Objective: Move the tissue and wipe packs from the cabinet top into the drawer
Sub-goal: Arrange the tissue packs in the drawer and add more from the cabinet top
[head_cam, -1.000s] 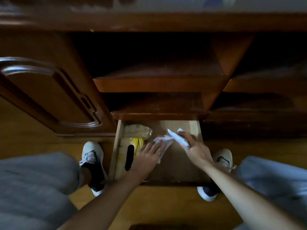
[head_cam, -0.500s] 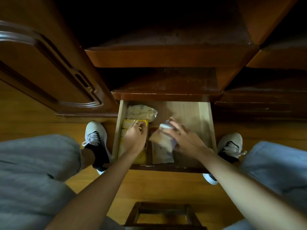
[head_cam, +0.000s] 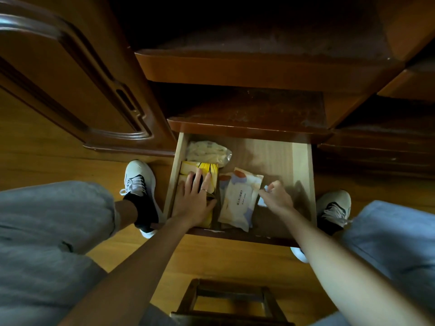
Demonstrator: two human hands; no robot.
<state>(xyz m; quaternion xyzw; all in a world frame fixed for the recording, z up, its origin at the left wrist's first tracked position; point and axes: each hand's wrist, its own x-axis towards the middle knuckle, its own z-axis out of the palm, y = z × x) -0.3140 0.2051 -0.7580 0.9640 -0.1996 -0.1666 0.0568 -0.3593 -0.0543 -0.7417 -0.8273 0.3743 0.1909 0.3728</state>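
Packs were seen lying in the open drawer (head_cam: 301,175) at the foot of the cabinet (head_cam: 247,67). A yellow pack (head_cam: 188,167) was laid along the drawer's left wall, its long axis running from the front edge toward the back. The left hand (head_cam: 193,201) was pressed flat on it, fingers straight and spread, pointing toward the back. Behind it, in the back-left corner, a pale crinkled pack (head_cam: 207,151) was placed with its long axis across the drawer. Just beside the yellow pack, near the middle, a white wipe pack (head_cam: 240,198) was laid lengthwise, tilted slightly so that its far end leaned to the right; a second pack appeared to be tucked under it, though this could not be told for certain. The right hand (head_cam: 277,198) was held at the wipe pack's right edge, its fingers curled around a small white packet (head_cam: 263,201), mostly hidden by the fingers. Pale shoes (head_cam: 138,177) were planted on the wooden floor (head_cam: 35,161) either side of the drawer. A wooden stool (head_cam: 230,300) was visible at the bottom edge.
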